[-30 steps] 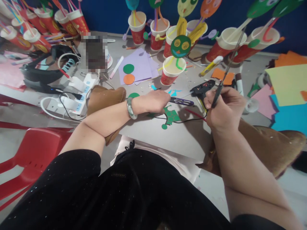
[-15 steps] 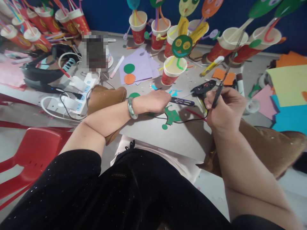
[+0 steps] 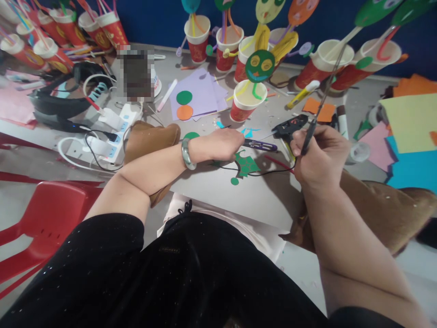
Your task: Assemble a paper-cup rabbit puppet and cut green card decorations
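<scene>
My left hand, a jade-like bangle on its wrist, is closed low over the table. Its fingertips are hidden from me, so what they hold I cannot make out. Beside it a purple slotted handle shows, its left end behind the hand. Under the hand are a cut green paper scrap and a small green disc. My right hand is raised and closed around a long, thin dark tool pointing up and away. A black glue gun lies just behind the right hand.
A red paper cup with a green-faced figure stands ahead, with several more cups behind. Purple paper carries green and orange discs. A power strip with cables is at left, coloured paper at right, a red chair lower left.
</scene>
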The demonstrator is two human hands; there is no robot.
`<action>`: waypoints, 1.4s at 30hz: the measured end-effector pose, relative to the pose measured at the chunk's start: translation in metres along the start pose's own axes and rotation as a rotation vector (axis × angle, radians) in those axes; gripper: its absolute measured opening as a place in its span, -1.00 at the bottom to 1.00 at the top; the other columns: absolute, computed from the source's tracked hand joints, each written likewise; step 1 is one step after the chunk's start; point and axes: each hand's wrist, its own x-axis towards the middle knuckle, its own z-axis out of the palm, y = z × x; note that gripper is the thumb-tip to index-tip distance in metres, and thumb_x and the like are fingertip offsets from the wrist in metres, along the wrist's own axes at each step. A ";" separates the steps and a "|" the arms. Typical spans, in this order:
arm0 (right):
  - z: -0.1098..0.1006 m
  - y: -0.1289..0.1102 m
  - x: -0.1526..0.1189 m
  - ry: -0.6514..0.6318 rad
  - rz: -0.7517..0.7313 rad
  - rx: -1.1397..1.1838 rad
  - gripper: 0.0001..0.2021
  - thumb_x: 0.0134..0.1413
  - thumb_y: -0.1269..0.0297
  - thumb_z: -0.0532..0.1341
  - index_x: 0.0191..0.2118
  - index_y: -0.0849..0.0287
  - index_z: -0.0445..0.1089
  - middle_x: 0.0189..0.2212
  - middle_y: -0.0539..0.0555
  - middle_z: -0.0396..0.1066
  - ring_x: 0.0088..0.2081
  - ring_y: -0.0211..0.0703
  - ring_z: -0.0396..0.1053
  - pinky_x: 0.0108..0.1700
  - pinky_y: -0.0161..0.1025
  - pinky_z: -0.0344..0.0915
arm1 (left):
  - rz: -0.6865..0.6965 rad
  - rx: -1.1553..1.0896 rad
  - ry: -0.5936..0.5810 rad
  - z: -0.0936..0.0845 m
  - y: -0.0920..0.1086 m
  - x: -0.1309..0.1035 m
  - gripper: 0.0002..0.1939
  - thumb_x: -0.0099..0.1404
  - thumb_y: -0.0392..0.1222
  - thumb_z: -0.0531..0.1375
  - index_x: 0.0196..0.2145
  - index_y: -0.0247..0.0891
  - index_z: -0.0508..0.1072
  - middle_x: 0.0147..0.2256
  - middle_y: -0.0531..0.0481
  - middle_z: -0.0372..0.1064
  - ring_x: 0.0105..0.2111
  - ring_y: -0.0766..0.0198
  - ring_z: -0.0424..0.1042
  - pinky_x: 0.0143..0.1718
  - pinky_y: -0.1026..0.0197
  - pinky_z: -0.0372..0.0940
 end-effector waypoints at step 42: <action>0.001 -0.013 -0.014 -0.289 0.128 0.026 -0.22 -0.54 -0.46 0.63 -0.52 0.10 0.31 -0.55 -0.11 0.25 -0.53 -0.34 0.12 -0.52 -0.31 0.08 | 0.124 0.132 0.365 0.003 0.026 -0.008 -0.46 0.55 -0.45 -0.17 0.25 -0.27 0.44 0.15 -0.34 0.46 -0.11 0.09 0.59 -0.21 0.08 0.37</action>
